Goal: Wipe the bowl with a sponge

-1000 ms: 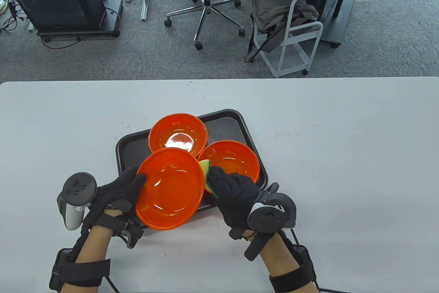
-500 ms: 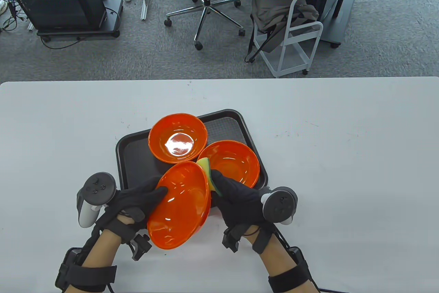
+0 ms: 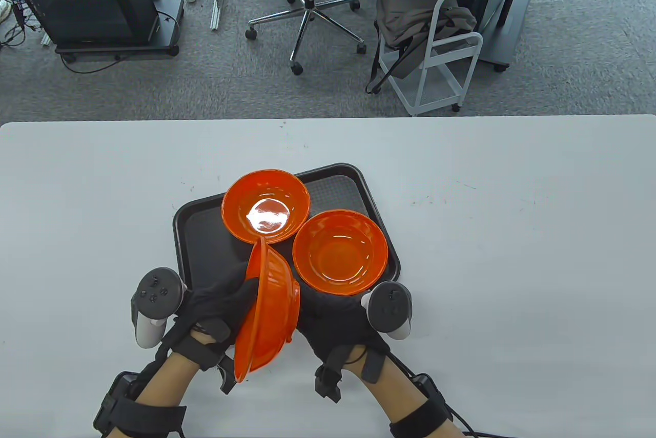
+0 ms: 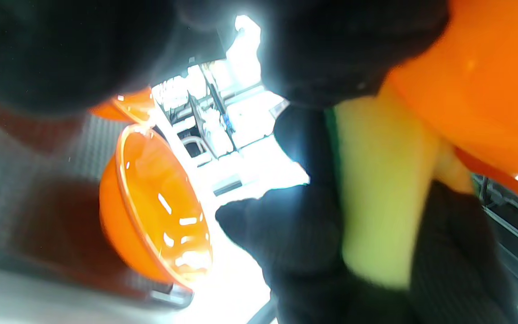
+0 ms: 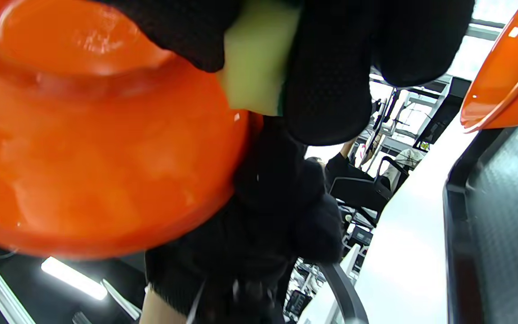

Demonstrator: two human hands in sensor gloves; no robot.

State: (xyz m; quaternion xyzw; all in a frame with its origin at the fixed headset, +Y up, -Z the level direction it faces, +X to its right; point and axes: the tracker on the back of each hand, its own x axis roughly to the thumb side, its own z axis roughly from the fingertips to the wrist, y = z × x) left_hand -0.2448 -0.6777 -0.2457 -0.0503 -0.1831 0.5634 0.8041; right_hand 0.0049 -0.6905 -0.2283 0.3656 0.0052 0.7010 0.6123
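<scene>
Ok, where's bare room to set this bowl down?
Tray: its left part, beside the rear bowl, is bare; the right is crowded by the right bowl. The table right of the tray is bare too.

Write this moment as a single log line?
left hand: grips tilted bowl | right hand: presses sponge on its underside | two bowls on tray

tray [image 3: 195, 223]: on the table [image 3: 512, 253] — near its front-middle
two bowls [image 3: 266, 206]: on the tray
third bowl [image 3: 269, 305]: tilted on edge — between both hands
</scene>
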